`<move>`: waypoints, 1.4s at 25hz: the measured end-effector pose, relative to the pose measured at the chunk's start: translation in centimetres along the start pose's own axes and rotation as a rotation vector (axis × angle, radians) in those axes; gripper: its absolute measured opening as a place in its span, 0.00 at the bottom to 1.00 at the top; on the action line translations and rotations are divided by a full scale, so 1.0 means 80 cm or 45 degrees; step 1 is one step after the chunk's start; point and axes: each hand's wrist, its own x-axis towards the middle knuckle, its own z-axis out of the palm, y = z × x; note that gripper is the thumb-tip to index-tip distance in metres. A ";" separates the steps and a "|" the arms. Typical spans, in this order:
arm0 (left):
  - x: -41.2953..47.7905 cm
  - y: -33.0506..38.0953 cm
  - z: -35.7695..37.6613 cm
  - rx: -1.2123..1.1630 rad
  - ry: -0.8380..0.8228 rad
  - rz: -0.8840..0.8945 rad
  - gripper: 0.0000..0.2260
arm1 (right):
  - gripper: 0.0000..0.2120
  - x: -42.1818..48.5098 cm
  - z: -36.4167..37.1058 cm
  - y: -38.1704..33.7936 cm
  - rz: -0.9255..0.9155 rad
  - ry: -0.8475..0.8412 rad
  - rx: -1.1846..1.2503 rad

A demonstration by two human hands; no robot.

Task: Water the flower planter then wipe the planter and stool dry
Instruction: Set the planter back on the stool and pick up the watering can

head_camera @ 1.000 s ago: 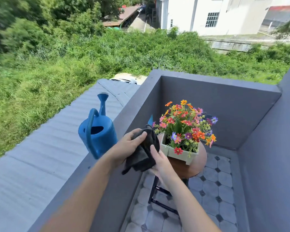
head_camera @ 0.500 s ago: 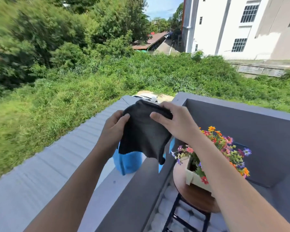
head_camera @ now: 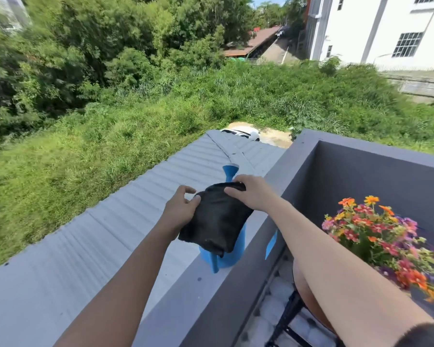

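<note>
Both hands held black cloth over blue watering can on balcony ledge.
Left hand (head_camera: 179, 211) pinched the cloth (head_camera: 216, 219) at its left edge, right hand (head_camera: 251, 194) gripped the top; cloth draped the watering can (head_camera: 226, 256) on the ledge (head_camera: 211, 291). Flowers (head_camera: 376, 234) sat lower right on the stool (head_camera: 308, 304), planter hidden.

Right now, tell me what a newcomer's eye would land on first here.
First, the black cloth held by both hands, left hand and right hand, over the blue plastic watering can on the grey ledge. Next, the multicoloured flowers at lower right, beside the right forearm.
</note>
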 end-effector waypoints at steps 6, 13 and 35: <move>0.001 -0.024 0.039 0.269 0.127 0.021 0.09 | 0.23 -0.018 0.041 0.054 -0.011 -0.007 0.292; -0.033 0.049 0.096 0.923 0.163 0.083 0.25 | 0.28 -0.034 0.065 0.092 -0.053 0.177 -0.256; -0.076 0.286 0.157 0.798 0.248 0.799 0.17 | 0.34 -0.131 -0.151 0.085 0.036 0.957 -0.459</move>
